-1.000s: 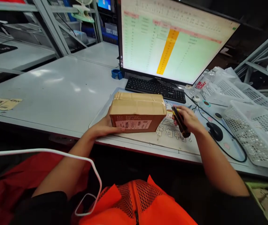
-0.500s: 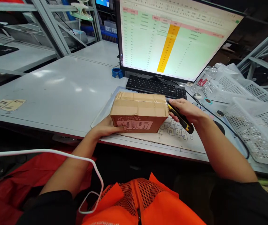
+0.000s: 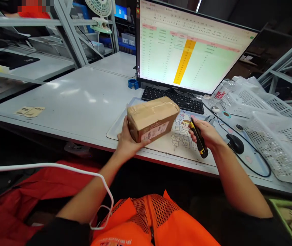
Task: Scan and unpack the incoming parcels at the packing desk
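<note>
A taped brown cardboard box [image 3: 152, 118] with a white label on its near side is gripped at its left end by my left hand [image 3: 130, 140]. The thumb lies along the lower front edge, and the box is turned at an angle over the desk mat [image 3: 174, 145]. To the right of it, my right hand [image 3: 207, 133] is closed around a black and yellow utility knife [image 3: 199, 140]. The knife's butt points down toward me, and it is apart from the box. Whether its blade is out I cannot tell.
Behind the box stand a keyboard [image 3: 184, 101] and a monitor [image 3: 187, 51]. A blue tape roll [image 3: 133, 84] sits beside them. On the right are a mouse [image 3: 235, 143], its looping cable and white plastic baskets [image 3: 276, 140]. Flat cardboard pieces [image 3: 29, 111] lie at left.
The box has swung round, its right end now farther back. My right hand has drawn the knife away from the box's right end, slightly right and down. The camera view has shifted a little.
</note>
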Available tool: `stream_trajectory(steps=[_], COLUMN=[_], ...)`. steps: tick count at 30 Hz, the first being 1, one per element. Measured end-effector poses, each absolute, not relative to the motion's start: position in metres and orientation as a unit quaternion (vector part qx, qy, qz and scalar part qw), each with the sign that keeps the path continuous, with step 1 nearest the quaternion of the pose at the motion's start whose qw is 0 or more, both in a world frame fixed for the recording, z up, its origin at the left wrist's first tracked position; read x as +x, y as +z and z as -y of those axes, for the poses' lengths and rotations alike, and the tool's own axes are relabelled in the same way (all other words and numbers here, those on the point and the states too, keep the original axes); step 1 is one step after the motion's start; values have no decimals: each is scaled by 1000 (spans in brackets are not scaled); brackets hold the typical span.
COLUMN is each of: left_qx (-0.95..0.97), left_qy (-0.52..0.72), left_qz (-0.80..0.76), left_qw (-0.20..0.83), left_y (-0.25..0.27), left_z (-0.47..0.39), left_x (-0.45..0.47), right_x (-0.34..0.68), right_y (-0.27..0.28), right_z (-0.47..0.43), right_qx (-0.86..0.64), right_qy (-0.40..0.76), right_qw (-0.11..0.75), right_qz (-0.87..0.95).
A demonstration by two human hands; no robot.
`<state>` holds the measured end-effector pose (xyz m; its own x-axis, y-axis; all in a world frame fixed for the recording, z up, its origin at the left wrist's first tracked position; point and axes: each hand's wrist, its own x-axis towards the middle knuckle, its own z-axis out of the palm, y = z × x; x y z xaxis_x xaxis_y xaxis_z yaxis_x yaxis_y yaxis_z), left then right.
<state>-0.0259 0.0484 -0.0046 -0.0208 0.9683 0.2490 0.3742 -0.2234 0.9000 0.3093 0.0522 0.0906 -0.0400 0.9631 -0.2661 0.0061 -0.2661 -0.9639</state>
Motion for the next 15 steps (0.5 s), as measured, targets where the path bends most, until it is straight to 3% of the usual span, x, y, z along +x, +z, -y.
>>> stream_trajectory(steps=[3, 7, 9, 12, 15], left_qx=[633, 858, 844, 704, 701], left_qy=[470, 320, 395, 570, 575], left_qz=[-565, -257, -262, -394, -375], left_qw=[244, 309, 251, 156, 195], left_y=[-18, -15, -2, 13, 8], left_z=[10, 33, 11, -29, -29], left_x=[-7, -16, -29, -31, -2], right_x=[325, 338, 342, 347, 347], right_y=[73, 57, 57, 62, 68], right_z=[-50, -44, -42, -43, -48], right_qx=[-578, -592, -590, -576, -564], right_qy=[547, 535, 536, 534, 505], right_qw=[462, 465, 461, 459, 478], right_qz=[392, 383, 390, 417, 445])
